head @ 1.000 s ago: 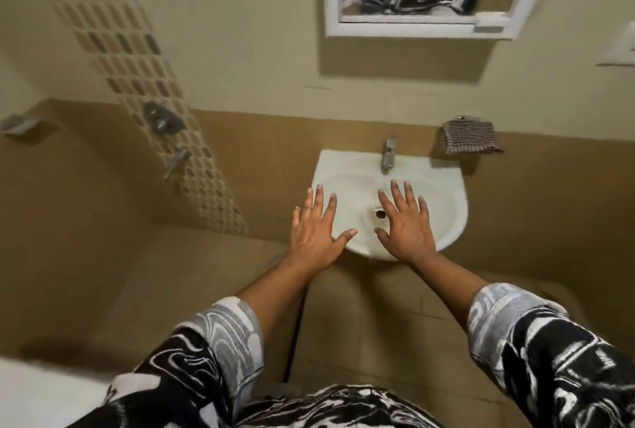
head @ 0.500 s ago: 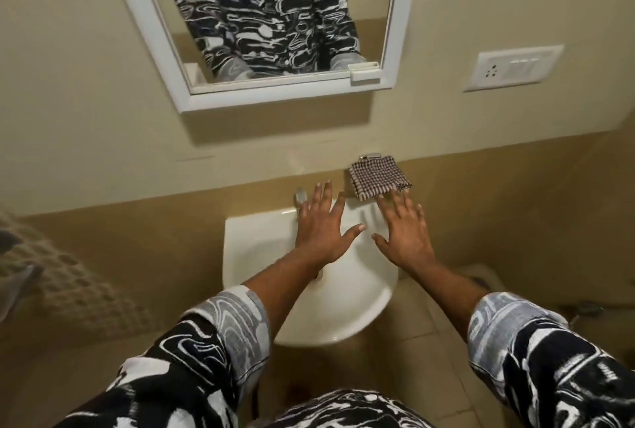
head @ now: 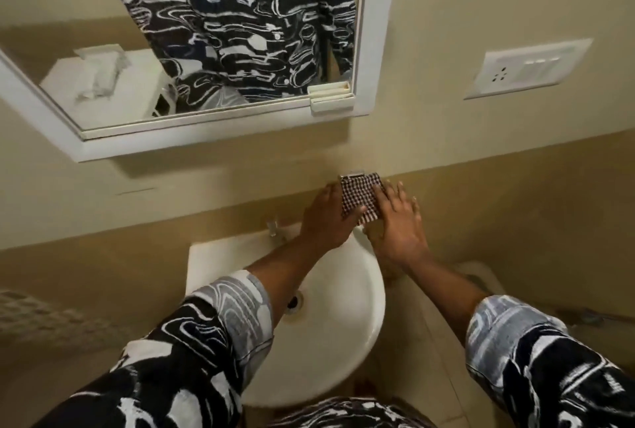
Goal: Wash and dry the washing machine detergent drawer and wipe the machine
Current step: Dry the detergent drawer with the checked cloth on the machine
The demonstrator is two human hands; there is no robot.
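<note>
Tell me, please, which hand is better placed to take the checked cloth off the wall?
Probably the left hand: its thumb crosses the checked cloth, ready to pinch, while the right hand lies flat on it.

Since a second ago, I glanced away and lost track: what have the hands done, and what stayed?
Both hands moved from over the sink up and right to the checked cloth: the left hand lays its thumb across it, the right hand rests flat fingers on it. No clear grip yet. The cloth still hangs on its holder.

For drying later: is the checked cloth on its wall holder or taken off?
On it: checked cloth hangs from metal holder; left hand and right hand touch it.
</note>
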